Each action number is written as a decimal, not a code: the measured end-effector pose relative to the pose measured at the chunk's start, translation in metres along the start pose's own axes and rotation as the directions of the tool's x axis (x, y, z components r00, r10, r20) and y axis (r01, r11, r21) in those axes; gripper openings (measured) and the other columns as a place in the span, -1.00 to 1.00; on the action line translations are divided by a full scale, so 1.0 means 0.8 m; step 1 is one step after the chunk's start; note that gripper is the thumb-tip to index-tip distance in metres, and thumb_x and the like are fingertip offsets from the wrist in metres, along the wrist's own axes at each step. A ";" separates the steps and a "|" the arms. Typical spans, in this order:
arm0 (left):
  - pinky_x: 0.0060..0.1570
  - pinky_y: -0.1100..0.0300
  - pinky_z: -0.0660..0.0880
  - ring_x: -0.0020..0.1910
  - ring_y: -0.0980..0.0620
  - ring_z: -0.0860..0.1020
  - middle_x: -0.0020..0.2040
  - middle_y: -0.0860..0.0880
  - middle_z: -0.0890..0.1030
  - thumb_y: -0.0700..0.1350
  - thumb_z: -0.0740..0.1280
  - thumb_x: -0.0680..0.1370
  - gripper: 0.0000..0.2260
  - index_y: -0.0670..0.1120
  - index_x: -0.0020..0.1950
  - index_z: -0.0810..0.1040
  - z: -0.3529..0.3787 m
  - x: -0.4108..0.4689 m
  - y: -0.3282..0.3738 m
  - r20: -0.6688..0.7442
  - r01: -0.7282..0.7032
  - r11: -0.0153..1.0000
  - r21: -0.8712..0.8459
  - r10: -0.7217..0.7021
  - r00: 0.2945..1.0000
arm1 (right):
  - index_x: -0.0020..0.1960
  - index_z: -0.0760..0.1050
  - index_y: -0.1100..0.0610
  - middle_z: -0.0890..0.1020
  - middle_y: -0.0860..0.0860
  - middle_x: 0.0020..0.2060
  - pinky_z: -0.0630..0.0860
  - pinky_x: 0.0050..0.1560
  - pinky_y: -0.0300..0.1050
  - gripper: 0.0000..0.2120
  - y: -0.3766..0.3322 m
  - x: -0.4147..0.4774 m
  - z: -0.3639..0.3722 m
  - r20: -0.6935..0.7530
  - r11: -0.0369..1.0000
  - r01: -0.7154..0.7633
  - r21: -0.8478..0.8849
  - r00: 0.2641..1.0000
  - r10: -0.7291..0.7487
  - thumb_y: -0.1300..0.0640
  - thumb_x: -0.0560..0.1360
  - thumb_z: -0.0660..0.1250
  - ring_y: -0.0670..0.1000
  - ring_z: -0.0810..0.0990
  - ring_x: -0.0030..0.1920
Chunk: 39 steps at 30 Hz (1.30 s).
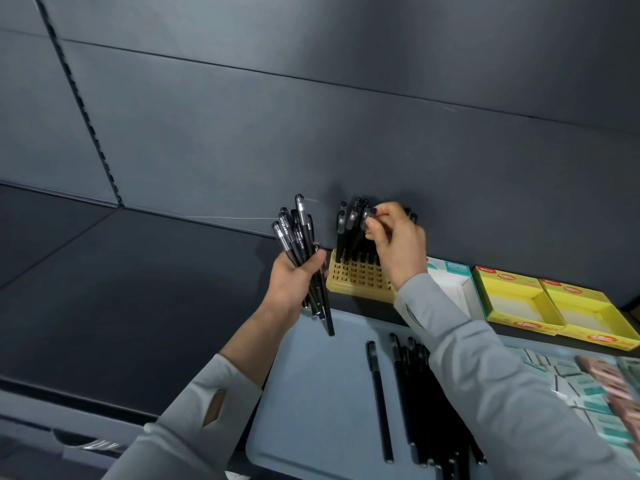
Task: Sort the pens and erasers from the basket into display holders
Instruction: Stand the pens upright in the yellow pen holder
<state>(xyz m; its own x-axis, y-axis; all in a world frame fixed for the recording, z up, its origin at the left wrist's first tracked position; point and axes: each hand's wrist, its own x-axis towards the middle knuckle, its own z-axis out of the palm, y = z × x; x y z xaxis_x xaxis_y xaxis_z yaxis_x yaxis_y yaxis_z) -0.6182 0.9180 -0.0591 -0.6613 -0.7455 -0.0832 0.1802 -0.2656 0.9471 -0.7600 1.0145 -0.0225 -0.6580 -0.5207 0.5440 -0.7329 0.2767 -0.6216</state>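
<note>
Nearest, below both hands, loose pens (379, 400) and erasers (588, 386) lie unsorted in the basket (311, 393). Above it the left hand (294, 275) is curled round a fanned bundle (301, 244) whose lowest pens hang well below the fist, so a slack grip could let one slide out into the basket. Farthest, the right hand (398, 240) pinches the cap of a pen (367, 220) at the holder (356, 275). A missed slot could push the standing pens (343, 230) just beside that pinch askew.

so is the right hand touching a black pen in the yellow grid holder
Touching: head view shows the right hand pinching the black pen by its cap.
</note>
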 end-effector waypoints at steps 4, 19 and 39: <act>-0.14 0.17 0.51 -0.26 0.13 0.60 -0.33 0.11 0.61 -0.19 0.38 0.54 -0.93 -0.05 -0.13 0.60 -0.003 -0.005 0.002 0.005 -0.070 0.994 0.085 0.069 0.998 | 0.02 0.44 0.06 0.70 -0.07 -0.18 0.58 0.03 0.05 -0.94 0.000 0.006 0.007 0.011 0.999 0.012 -0.051 1.000 -0.012 0.08 0.58 0.28 0.01 0.68 -0.17; -0.15 0.20 0.53 -0.29 0.08 0.56 -0.32 0.01 0.62 -0.19 0.42 0.51 -0.97 -0.13 -0.07 0.61 -0.003 0.000 0.007 -0.029 -0.081 0.996 -0.048 0.080 0.996 | -0.02 0.56 0.03 0.66 -0.11 -0.19 0.49 -0.06 -0.16 -0.78 -0.014 -0.011 0.002 0.058 0.992 0.018 -0.124 0.998 -0.011 -0.12 0.52 0.32 -0.06 0.60 -0.19; -0.21 0.25 0.58 -0.19 0.06 0.62 -0.06 -0.04 0.69 -0.17 0.29 0.61 -0.80 -0.25 0.17 0.53 0.009 0.003 -0.008 -0.057 -0.026 0.999 -0.033 0.024 0.998 | -0.10 0.49 0.10 0.67 -0.09 -0.29 0.60 -0.03 0.10 -0.86 0.019 -0.009 -0.016 -0.046 0.997 -0.072 -0.007 0.996 0.072 0.04 0.55 0.33 -0.06 0.67 -0.27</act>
<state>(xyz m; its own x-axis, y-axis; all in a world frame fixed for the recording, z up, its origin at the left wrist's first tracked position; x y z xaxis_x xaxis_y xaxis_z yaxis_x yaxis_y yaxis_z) -0.6265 0.9223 -0.0629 -0.6145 -0.7850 -0.0782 0.2208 -0.2663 0.9383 -0.7689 1.0328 -0.0290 -0.7163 -0.4617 0.5233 -0.6846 0.3196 -0.6551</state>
